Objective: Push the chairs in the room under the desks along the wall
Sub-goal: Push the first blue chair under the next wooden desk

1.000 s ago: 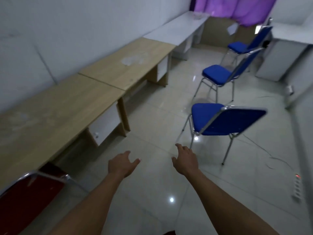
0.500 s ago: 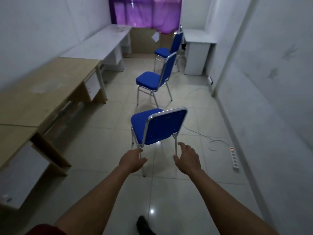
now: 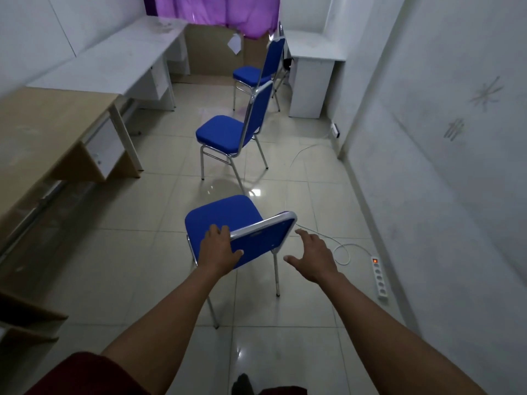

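Note:
Three blue chairs with chrome frames stand in the aisle. The nearest chair (image 3: 228,218) is right in front of me, its back towards me. My left hand (image 3: 218,250) grips the left end of its backrest top, fingers over the rim and thumb on the back. My right hand (image 3: 312,256) hovers open beside the right end of the backrest, not touching it. A second chair (image 3: 225,132) stands further on, and a third chair (image 3: 252,74) beyond that. Along the left wall run a wooden desk (image 3: 42,118) and a white desk (image 3: 114,61).
A white power strip (image 3: 379,276) with a lit red switch and its cable (image 3: 340,249) lie on the floor by the right wall. A small white desk (image 3: 312,51) stands at the far right. A purple curtain (image 3: 216,10) hangs at the end. Tiled floor lies between desks and chairs.
I have stepped up to the nearest chair. My left hand has closed on its backrest, and my right hand has reached out beside it.

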